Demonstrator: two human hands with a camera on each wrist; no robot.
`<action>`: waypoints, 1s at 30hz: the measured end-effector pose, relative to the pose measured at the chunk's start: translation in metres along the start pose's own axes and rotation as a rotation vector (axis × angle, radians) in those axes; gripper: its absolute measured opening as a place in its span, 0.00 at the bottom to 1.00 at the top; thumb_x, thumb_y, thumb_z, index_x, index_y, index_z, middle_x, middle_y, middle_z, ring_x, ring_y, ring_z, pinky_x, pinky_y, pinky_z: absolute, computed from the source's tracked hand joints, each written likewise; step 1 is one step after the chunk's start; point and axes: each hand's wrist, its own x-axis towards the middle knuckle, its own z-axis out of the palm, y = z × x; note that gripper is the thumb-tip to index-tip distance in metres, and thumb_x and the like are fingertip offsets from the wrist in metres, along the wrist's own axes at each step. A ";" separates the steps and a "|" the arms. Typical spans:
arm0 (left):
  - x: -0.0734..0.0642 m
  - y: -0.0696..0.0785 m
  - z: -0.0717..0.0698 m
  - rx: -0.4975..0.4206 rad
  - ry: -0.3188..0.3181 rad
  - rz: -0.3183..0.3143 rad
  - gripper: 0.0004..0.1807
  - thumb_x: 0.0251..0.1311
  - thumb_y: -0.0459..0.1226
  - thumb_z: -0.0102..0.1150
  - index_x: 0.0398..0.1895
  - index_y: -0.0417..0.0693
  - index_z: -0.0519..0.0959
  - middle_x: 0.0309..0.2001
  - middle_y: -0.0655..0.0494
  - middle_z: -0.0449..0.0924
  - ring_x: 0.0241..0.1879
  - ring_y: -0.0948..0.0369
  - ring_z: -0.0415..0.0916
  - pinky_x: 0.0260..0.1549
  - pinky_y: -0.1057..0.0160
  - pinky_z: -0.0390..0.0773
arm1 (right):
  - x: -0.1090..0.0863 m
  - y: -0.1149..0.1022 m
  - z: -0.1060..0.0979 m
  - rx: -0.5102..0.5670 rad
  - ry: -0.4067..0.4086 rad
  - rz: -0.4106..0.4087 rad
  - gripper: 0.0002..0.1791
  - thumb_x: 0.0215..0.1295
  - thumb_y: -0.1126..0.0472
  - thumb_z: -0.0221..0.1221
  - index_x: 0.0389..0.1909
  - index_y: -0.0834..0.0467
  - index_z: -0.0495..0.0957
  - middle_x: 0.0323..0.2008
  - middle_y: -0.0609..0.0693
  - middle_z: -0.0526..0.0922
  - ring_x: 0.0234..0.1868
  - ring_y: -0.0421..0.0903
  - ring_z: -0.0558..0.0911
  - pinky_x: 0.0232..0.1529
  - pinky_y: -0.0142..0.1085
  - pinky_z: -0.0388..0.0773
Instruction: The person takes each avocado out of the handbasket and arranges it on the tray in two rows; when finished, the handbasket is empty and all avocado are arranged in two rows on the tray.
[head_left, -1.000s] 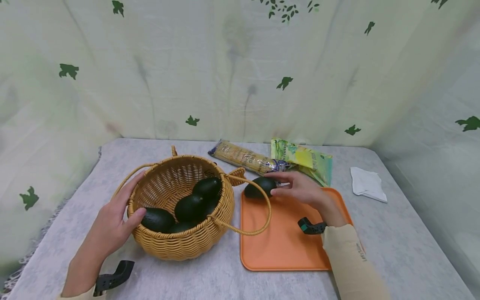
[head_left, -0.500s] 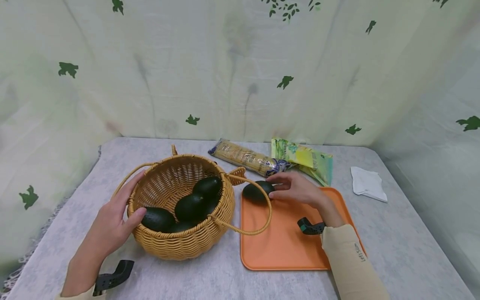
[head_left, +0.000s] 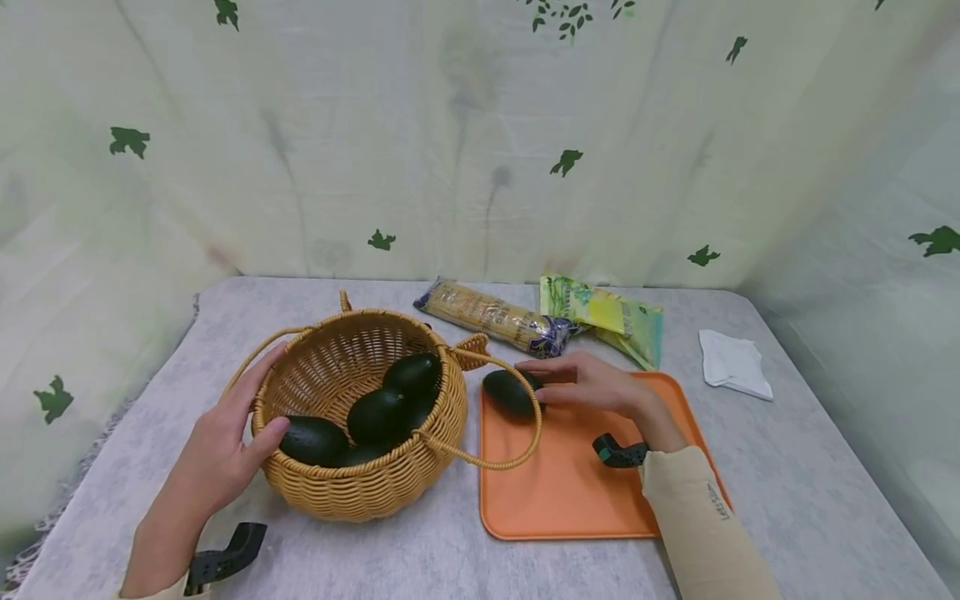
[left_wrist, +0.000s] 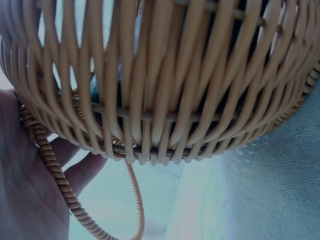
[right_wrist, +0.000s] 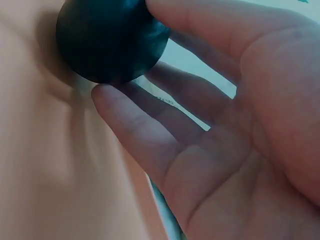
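A dark green avocado (head_left: pixel 512 395) lies at the far left corner of the orange tray (head_left: pixel 577 492). My right hand (head_left: pixel 588 385) pinches its right end between thumb and fingers, and the right wrist view shows the avocado's rounded end (right_wrist: pixel 110 40) at the fingertips. On the left stands a round wicker basket (head_left: pixel 352 492) with several more avocados (head_left: pixel 378 415) inside. My left hand (head_left: pixel 221 446) grips the basket's left rim, thumb over the edge. In the left wrist view the basket's weave (left_wrist: pixel 160 85) fills most of the picture, with the looped handle (left_wrist: pixel 65 185) beside the palm.
Behind the tray lie a pack of noodles (head_left: pixel 495 318) and a green-yellow packet (head_left: pixel 607 318). White folded tissues (head_left: pixel 735 365) rest at the right. The basket's right handle (head_left: pixel 517 458) overhangs the tray's left edge. A patterned curtain (head_left: pixel 480 142) closes off the back.
The avocado in my right hand has shifted slightly toward me and to the left on the tray, the hand moving with it. My left hand stays on the basket.
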 end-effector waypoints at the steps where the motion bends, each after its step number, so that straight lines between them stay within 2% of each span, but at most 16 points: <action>1: 0.000 0.000 0.000 0.000 0.001 0.000 0.44 0.67 0.41 0.58 0.84 0.67 0.52 0.79 0.47 0.60 0.67 0.34 0.68 0.59 0.27 0.68 | 0.000 -0.001 0.001 0.003 -0.004 0.004 0.29 0.69 0.46 0.66 0.70 0.38 0.75 0.66 0.41 0.80 0.63 0.43 0.80 0.58 0.43 0.77; 3: 0.000 0.001 0.000 -0.001 0.002 0.002 0.44 0.67 0.41 0.58 0.84 0.67 0.52 0.79 0.47 0.60 0.67 0.34 0.68 0.59 0.27 0.67 | 0.000 -0.002 0.001 0.012 0.002 0.013 0.27 0.68 0.47 0.66 0.69 0.37 0.77 0.65 0.42 0.81 0.63 0.43 0.80 0.60 0.44 0.78; 6: 0.000 0.000 0.000 -0.008 0.001 0.008 0.43 0.67 0.41 0.58 0.84 0.65 0.52 0.79 0.46 0.60 0.67 0.32 0.67 0.56 0.23 0.67 | 0.001 -0.003 0.003 0.061 0.013 0.025 0.27 0.67 0.52 0.68 0.67 0.43 0.78 0.65 0.47 0.81 0.64 0.47 0.81 0.63 0.45 0.78; 9: 0.001 -0.001 0.000 -0.009 0.000 0.011 0.43 0.68 0.41 0.58 0.84 0.64 0.52 0.79 0.45 0.60 0.66 0.32 0.68 0.54 0.21 0.66 | 0.002 -0.003 0.004 0.081 0.028 0.046 0.27 0.65 0.53 0.70 0.65 0.46 0.80 0.64 0.49 0.81 0.62 0.50 0.83 0.61 0.45 0.79; 15: 0.000 0.000 0.001 -0.006 0.002 0.010 0.43 0.67 0.41 0.58 0.84 0.65 0.52 0.79 0.45 0.61 0.66 0.33 0.68 0.55 0.23 0.67 | 0.007 -0.007 0.011 0.041 0.051 0.092 0.27 0.63 0.45 0.70 0.61 0.46 0.80 0.59 0.47 0.83 0.57 0.48 0.85 0.57 0.44 0.81; 19: 0.000 -0.002 0.001 -0.005 0.001 0.009 0.43 0.68 0.41 0.58 0.84 0.64 0.52 0.78 0.45 0.61 0.65 0.32 0.68 0.55 0.22 0.66 | 0.010 -0.009 0.017 0.086 0.036 0.127 0.28 0.63 0.44 0.70 0.61 0.47 0.78 0.61 0.48 0.81 0.60 0.50 0.84 0.59 0.46 0.80; 22: 0.000 -0.002 0.001 -0.004 0.001 0.008 0.43 0.68 0.41 0.58 0.84 0.64 0.52 0.78 0.44 0.61 0.66 0.32 0.68 0.53 0.21 0.66 | 0.013 -0.008 0.020 0.101 0.014 0.072 0.32 0.64 0.46 0.70 0.68 0.46 0.74 0.66 0.49 0.77 0.66 0.52 0.79 0.65 0.48 0.76; 25: 0.000 -0.002 0.000 -0.007 0.000 0.004 0.43 0.68 0.41 0.58 0.84 0.65 0.52 0.78 0.44 0.60 0.66 0.32 0.67 0.53 0.21 0.66 | 0.014 -0.007 0.022 0.057 -0.002 -0.012 0.36 0.65 0.49 0.69 0.73 0.45 0.71 0.71 0.48 0.75 0.70 0.51 0.75 0.67 0.48 0.74; 27: 0.000 -0.001 0.000 -0.007 -0.001 0.004 0.43 0.68 0.41 0.58 0.84 0.65 0.52 0.79 0.44 0.60 0.66 0.32 0.67 0.53 0.21 0.66 | 0.014 -0.006 0.022 0.042 -0.016 -0.056 0.35 0.66 0.50 0.69 0.73 0.43 0.72 0.72 0.46 0.74 0.71 0.50 0.74 0.67 0.48 0.74; 30: 0.001 -0.001 0.001 -0.007 -0.002 0.004 0.43 0.68 0.42 0.58 0.84 0.65 0.52 0.79 0.44 0.60 0.66 0.31 0.67 0.54 0.22 0.66 | 0.014 -0.005 0.024 0.001 0.000 -0.070 0.30 0.65 0.49 0.70 0.69 0.43 0.78 0.68 0.45 0.79 0.68 0.49 0.77 0.64 0.47 0.77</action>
